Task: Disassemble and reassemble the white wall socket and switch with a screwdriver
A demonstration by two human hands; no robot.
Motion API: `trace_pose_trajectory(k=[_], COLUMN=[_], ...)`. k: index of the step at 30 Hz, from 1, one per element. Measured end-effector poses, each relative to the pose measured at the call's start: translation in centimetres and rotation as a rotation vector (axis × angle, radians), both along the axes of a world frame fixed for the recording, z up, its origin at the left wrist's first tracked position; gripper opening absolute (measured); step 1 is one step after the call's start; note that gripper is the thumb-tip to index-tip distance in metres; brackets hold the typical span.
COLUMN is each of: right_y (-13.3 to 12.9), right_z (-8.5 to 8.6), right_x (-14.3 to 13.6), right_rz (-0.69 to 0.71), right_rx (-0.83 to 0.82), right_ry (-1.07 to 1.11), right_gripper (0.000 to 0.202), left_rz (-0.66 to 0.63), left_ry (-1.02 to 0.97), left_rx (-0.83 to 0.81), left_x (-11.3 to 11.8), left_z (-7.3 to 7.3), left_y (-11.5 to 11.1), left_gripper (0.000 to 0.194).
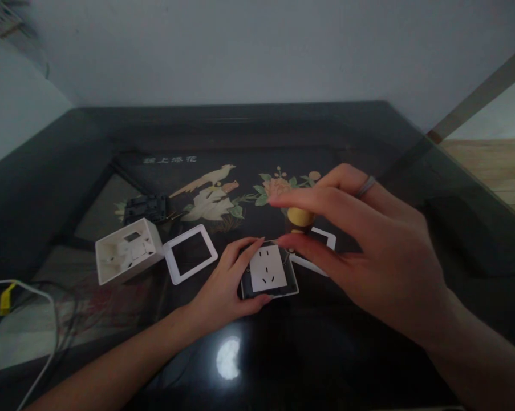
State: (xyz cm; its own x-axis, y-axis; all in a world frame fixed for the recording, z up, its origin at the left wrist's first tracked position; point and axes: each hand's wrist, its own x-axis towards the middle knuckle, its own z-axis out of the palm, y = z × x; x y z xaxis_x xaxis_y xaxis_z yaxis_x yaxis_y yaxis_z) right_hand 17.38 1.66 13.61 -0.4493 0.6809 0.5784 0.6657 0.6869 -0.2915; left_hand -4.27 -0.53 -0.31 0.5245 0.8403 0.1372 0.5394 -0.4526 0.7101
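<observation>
A wall socket with a white five-hole face (pixel 267 269) lies on the dark glossy table, its dark base showing round the face. My left hand (pixel 231 279) grips the socket's left side, fingers at its top edge and thumb at the bottom edge. Above the socket's right side, my right hand (pixel 360 234) holds a yellow-and-dark screwdriver (pixel 300 219) by its handle between thumb and fingers. The screwdriver's shaft and tip are mostly hidden or too faint to follow.
To the left are a white frame (pixel 170 264), an open white box (pixel 148 242) and a black socket part (pixel 145 209). Another white frame (pixel 311 264) lies partly behind my right hand. A white cable (pixel 54 319) with a yellow tag runs at the far left.
</observation>
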Motion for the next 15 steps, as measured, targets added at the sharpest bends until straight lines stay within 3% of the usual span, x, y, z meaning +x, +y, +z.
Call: trace_pose_trajectory(k=[4, 7, 12, 15], right_y=[0.1, 0.1, 0.0, -0.1], right_z=[0.9, 1.0, 0.3, 0.6], right_x=[1.0, 1.4, 0.4, 0.4], right_rz=[0.113, 0.186, 0.026, 0.029], right_rx=[-0.152, -0.197, -0.005, -0.052], right_ry=[-0.019, -0.028, -0.024, -0.011], right_gripper=[0.038, 0.031, 0.012, 0.028], left_rz=[-0.009, 0.001, 0.009, -0.002], left_ry=[-0.014, -0.011, -0.004, -0.001], left_rx=[-0.015, -0.014, 0.006, -0.002], left_x=[0.0, 0.0, 0.0, 0.0], left_z=[0.2, 0.1, -0.1, 0.1], left_y=[0.0, 0.0, 0.0, 0.0], left_gripper=[0.086, 0.086, 0.086, 0.086])
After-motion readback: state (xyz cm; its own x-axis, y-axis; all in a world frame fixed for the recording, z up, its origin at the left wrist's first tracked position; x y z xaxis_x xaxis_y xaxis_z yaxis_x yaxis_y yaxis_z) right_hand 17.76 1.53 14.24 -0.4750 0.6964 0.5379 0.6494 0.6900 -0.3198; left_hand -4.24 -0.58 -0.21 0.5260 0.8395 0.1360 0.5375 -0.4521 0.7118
